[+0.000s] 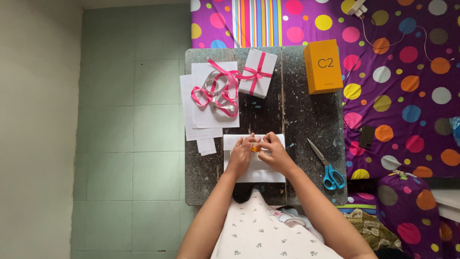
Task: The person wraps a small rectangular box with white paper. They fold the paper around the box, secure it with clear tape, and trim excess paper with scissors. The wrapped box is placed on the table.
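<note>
Left hand: the left hand (241,156) rests on the white wrapped parcel (254,158), fingers bent, fingertips meeting those of the other hand at a small orange tape roll (255,148).
Right hand: the right hand (276,153) lies just beside the left, fingers curled and pinching at the same orange roll; how firmly it grips is too small to tell.
Tape roll: it sits between the two sets of fingertips, on top of the parcel near its far edge.
Parcel: it lies flat under both hands, at the near middle of the dark speckled table (297,115).
Scissors: blue-handled scissors (326,165) lie on the table to the right of the right hand, apart from it, blades pointing away from the person.
Paper sheets: white sheets (203,117) lie to the far left of the hands, with a loose coil of pink ribbon (218,91) on them.
Gift box: a white gift box tied with pink ribbon (257,73) sits at the far edge, touching the loose ribbon.
Orange box: an upright-lying orange carton (323,66) rests at the far right corner.
Beyond: a purple polka-dot cloth (407,96) spreads to the right, with a dark phone (367,137) on it.
</note>
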